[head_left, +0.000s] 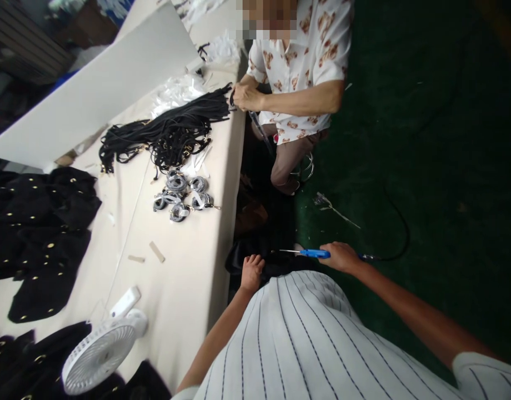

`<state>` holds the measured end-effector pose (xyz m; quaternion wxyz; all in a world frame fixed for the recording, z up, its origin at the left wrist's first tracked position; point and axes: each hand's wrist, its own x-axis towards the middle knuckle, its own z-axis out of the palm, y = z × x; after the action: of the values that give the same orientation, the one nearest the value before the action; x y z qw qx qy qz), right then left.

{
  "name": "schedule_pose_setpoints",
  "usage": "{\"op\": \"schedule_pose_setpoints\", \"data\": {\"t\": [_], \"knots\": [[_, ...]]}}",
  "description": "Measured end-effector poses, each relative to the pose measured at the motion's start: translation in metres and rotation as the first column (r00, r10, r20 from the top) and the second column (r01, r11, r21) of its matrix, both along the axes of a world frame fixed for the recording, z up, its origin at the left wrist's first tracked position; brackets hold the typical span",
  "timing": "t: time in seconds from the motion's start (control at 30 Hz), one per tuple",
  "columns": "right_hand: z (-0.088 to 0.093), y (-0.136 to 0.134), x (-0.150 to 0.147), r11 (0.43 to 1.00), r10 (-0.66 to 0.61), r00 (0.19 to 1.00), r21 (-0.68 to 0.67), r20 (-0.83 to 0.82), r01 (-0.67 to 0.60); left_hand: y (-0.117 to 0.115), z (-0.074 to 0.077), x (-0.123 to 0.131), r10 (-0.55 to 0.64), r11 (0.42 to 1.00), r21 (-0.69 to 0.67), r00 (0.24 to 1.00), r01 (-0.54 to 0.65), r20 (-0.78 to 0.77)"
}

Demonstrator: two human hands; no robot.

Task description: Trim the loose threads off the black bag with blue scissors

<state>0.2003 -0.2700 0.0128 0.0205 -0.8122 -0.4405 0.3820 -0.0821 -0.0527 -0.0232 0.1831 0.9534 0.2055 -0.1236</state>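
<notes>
A cream-covered surface (180,289) bearing black straps (168,125), grey coils (177,182) and a white fan (101,353) ran beside a dark green floor (426,139). In front of the striped shirt (276,333), the right hand (339,257) grasped a blue-handled tool (316,253) with a thin, pale shaft. The left hand (252,272) curled beside black material (284,265); whether it gripped anything could not be told.

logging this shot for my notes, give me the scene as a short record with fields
right grip: closed on a blue-handled tool, metal shaft pointing leftward
left grip: at dark material; whether it holds any is unclear
table: bundled black straps, small coiled straps, white fan, black pieces with gold-coloured fittings
co-worker: patterned shirt, hands near one end of the bundled black straps
</notes>
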Motion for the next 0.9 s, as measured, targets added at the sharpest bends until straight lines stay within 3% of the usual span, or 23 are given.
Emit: {"op": "schedule_pose_setpoints", "data": {"t": [0.2,0.3,0.4,0.5,0.67,0.8,0.9], "knots": [[0.01,0.003,0.001,0.999,0.009,1.0,0.04,0.0,-0.009,0.002,-0.001,-0.004,0.182,0.982,-0.06,0.981,-0.178,0.073],[0.01,0.001,0.007,0.999,-0.031,0.999,0.043,0.016,0.031,0.007,-0.002,-0.006,0.336,0.94,-0.109,0.933,-0.323,0.133],[0.004,-0.006,0.019,0.995,-0.093,0.995,-0.017,0.044,0.094,0.016,-0.005,-0.01,0.534,0.844,-0.178,0.824,-0.506,0.19],[-0.001,-0.015,0.022,0.992,-0.11,0.993,-0.055,0.029,0.112,0.025,-0.01,-0.016,0.698,0.71,-0.295,0.693,-0.639,0.179],[0.016,-0.01,-0.012,0.995,-0.091,0.995,0.022,-0.049,0.092,0.026,-0.019,-0.015,0.838,0.52,-0.433,0.537,-0.736,0.095],[0.033,-0.001,-0.04,0.992,-0.082,0.991,0.089,-0.108,0.092,0.024,-0.019,-0.005,0.878,0.458,-0.434,0.471,-0.776,0.085],[0.032,-0.001,-0.044,0.989,-0.103,0.991,0.098,-0.088,0.112,0.027,-0.018,-0.003,0.891,0.438,-0.405,0.446,-0.803,0.079]]}}
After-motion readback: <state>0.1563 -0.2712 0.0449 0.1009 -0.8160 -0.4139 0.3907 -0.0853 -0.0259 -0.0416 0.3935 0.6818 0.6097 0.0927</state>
